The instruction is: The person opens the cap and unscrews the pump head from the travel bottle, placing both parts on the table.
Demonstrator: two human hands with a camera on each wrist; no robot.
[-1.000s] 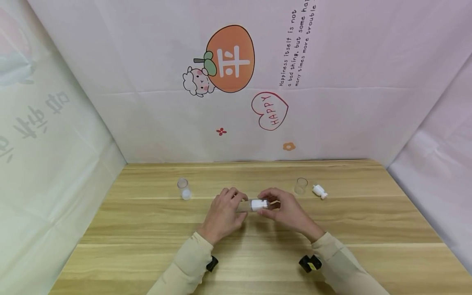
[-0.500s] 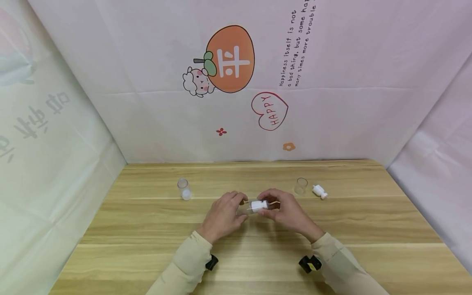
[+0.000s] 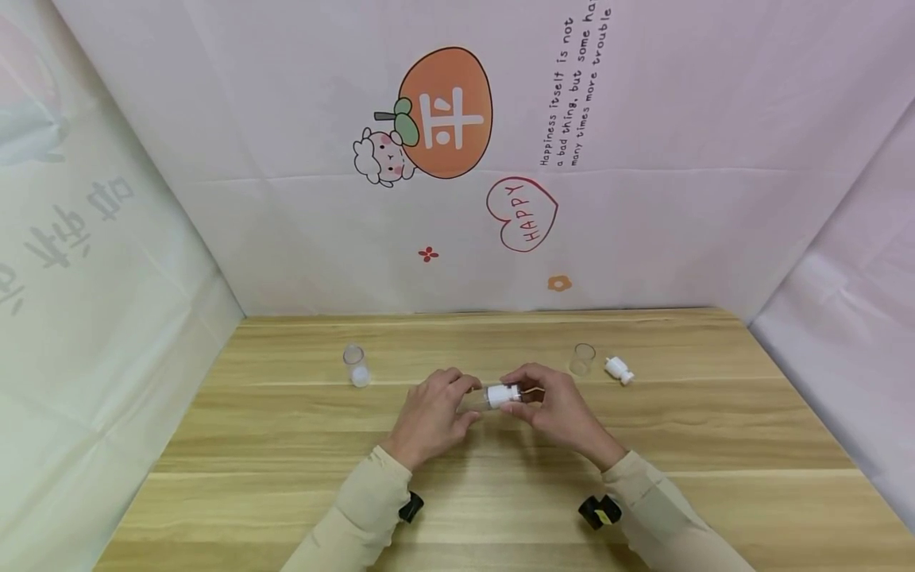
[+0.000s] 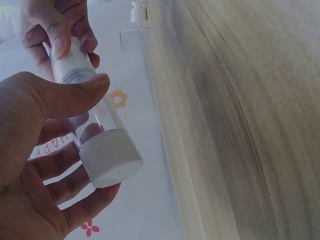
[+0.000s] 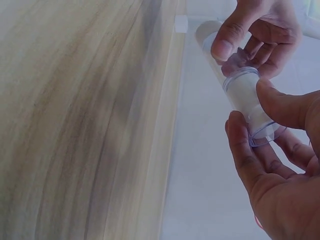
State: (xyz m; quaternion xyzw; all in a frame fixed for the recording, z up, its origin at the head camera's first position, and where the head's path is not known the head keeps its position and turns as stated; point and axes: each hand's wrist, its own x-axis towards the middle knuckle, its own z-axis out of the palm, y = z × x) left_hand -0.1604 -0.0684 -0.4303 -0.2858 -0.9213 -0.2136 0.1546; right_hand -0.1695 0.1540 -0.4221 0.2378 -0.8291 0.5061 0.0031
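Observation:
In the head view my left hand (image 3: 432, 417) and right hand (image 3: 561, 409) hold a small clear plastic bottle lying sideways between them, over the middle of the table. The left thumb and fingers curl around its clear body (image 4: 102, 117), near the white base (image 4: 111, 157). At the other end, the right thumb and fingers pinch a section with a white pump part (image 3: 503, 396) inside a clear sleeve. The sleeve's round rim (image 5: 265, 137) faces the right palm. A clear ring (image 5: 240, 75) marks the joint between the two sections.
A clear tube (image 3: 355, 365) with a white bottom stands at the back left of the wooden table (image 3: 286, 477). Behind the right hand are a clear cap (image 3: 582, 360) and a white pump head (image 3: 618, 370) lying on its side. A printed white cloth (image 3: 322, 246) rises behind the table.
The left fingers have shifted slightly around the bottle's body. The right hand keeps almost the same place, and the parts on the table have not moved.

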